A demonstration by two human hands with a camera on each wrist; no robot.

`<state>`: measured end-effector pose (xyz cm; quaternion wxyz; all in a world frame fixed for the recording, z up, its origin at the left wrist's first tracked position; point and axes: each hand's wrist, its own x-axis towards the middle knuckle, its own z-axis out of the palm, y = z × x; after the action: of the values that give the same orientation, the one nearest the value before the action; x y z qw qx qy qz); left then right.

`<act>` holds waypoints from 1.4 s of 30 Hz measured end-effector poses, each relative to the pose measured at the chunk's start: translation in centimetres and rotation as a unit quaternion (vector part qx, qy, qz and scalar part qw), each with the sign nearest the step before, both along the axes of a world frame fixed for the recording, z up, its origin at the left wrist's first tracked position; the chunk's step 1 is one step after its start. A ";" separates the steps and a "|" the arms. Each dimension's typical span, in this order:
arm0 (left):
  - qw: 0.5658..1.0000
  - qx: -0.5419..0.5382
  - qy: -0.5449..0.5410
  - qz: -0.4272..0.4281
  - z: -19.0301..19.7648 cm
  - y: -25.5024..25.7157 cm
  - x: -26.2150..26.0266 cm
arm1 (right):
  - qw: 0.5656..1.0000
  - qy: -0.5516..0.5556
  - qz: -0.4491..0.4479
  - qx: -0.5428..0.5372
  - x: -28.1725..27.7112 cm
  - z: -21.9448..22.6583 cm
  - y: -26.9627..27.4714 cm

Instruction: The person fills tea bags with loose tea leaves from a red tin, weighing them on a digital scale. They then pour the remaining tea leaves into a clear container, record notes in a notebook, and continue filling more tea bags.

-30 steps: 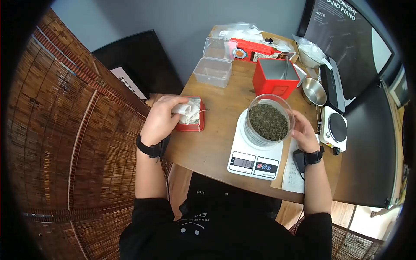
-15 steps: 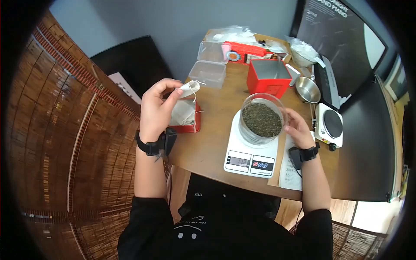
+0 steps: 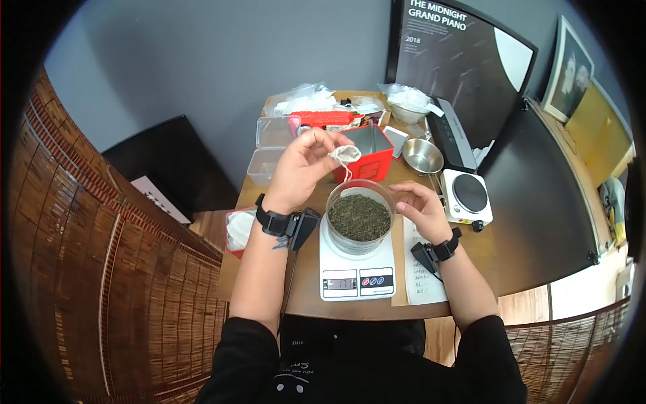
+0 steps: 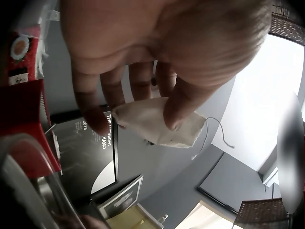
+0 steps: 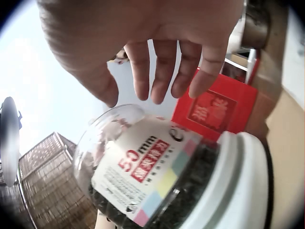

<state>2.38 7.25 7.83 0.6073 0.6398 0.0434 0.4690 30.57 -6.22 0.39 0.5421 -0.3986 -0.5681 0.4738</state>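
My left hand (image 3: 303, 168) pinches a small white drawstring bag (image 3: 346, 155) above the rim of a clear round tub (image 3: 333, 225); in the left wrist view the bag (image 4: 152, 121) lies between thumb and fingers, its string hanging loose. Dark dried leaves (image 3: 361, 217) lie in the tub, which stands on a white kitchen scale (image 3: 356, 266) with a lit display. Beside the tub's right rim is my right hand (image 3: 425, 210), fingers relaxed and slightly bent, holding nothing. The right wrist view has these fingers just above the labelled tub (image 5: 143, 167).
Behind the tub stands a red box (image 3: 371, 166). A red tray with white bags (image 3: 240, 229) lies at the left edge, a clear plastic box (image 3: 264, 165) behind it. On the right are a steel pan (image 3: 422, 156), a hot plate (image 3: 469, 193) and a written sheet (image 3: 425, 276).
My left hand has lifted the white bag out of the red tray and carried it right, to above the tub. My right hand has come slightly off the tub's side. The head view has shifted.
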 end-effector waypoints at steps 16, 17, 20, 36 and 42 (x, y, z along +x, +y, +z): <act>0.995 -0.022 0.067 -0.077 4.5 -1.4 0.6 | 0.864 -0.389 -0.151 0.282 -6.7 16.1 0.5; 0.994 -0.024 0.084 -0.072 4.7 -1.7 0.4 | 0.865 -0.389 -0.150 0.281 -6.7 16.0 0.5; 0.992 -0.024 0.093 -0.083 4.7 -1.9 0.6 | 0.862 -0.403 -0.156 0.266 -6.2 15.7 0.2; 0.887 0.386 0.227 0.112 6.9 -5.2 0.2 | 0.764 -0.494 -0.179 0.373 -5.9 15.6 -2.1; 0.874 0.409 0.209 0.162 7.4 -6.1 0.2 | 0.753 -0.518 -0.189 0.359 -5.3 15.7 -2.9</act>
<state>2.56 1.15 15.27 0.1839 0.8980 0.0772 0.3922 25.25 -9.09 16.10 0.3469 -0.4583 -0.8033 -0.1562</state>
